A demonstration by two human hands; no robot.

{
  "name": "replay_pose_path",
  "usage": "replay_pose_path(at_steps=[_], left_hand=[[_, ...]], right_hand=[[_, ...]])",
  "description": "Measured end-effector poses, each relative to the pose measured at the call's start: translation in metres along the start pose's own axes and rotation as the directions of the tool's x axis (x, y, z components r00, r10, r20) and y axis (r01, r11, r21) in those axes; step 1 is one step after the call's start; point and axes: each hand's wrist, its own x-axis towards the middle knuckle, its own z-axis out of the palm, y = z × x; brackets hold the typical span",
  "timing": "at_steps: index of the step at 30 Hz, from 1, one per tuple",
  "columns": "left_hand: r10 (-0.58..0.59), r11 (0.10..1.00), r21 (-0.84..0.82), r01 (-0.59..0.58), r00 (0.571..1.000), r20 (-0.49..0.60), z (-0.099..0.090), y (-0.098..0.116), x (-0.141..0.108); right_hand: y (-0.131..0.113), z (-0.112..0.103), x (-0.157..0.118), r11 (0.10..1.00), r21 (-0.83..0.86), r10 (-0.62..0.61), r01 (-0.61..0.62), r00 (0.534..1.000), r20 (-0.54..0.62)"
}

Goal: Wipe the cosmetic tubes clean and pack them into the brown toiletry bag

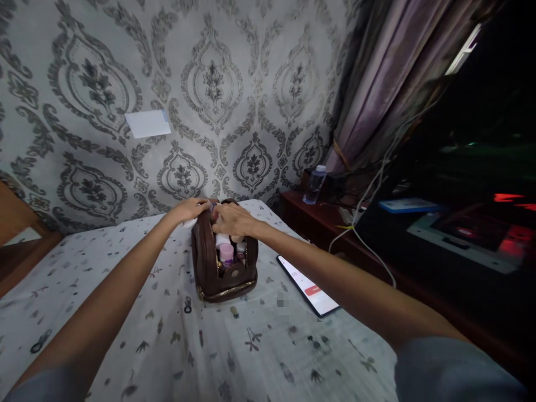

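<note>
A brown leather cosmetic bag point(201, 259) stands unzipped on the patterned bedsheet. Inside it are a pink-lidded jar point(226, 253), a white container point(221, 240) and other small items. My left hand point(189, 211) rests on the bag's far left rim, fingers bent over the edge; a small white thing point(190, 223) shows beneath the palm. Across the far part of the opening lies my right hand point(235, 220), fingers curled down and close to the left fingertips. What the right fingers pinch is hidden.
A lit phone point(322, 301) lies on the patterned sheet point(176, 346), under my right forearm. Beyond the bed, a clear bottle point(315, 185) stands on a dark red ledge point(293, 204). White cables point(368, 195) hang at the right, beside a purple curtain point(377, 84). Patterned wallpaper backs the bed.
</note>
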Motion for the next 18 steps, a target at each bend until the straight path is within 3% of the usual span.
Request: replay_pose_path(at_steps=[8, 14, 18], left_hand=[[0.026, 0.984, 0.169, -0.049, 0.99, 0.136, -0.02, 0.01, 0.02], [0.05, 0.973, 0.218, -0.08, 0.989, 0.14, -0.016, 0.017, 0.016], [0.135, 0.972, 0.164, -0.167, 0.973, 0.189, -0.016, 0.017, 0.021]], right_hand=[[-0.004, -0.004, -0.003, 0.995, 0.019, 0.095, -0.095, 0.995, 0.026], [-0.003, -0.003, -0.002, 0.998, -0.024, 0.059, -0.058, 0.998, 0.037], [0.0, -0.001, -0.001, 0.999, -0.005, 0.045, -0.045, 0.999, 0.03]])
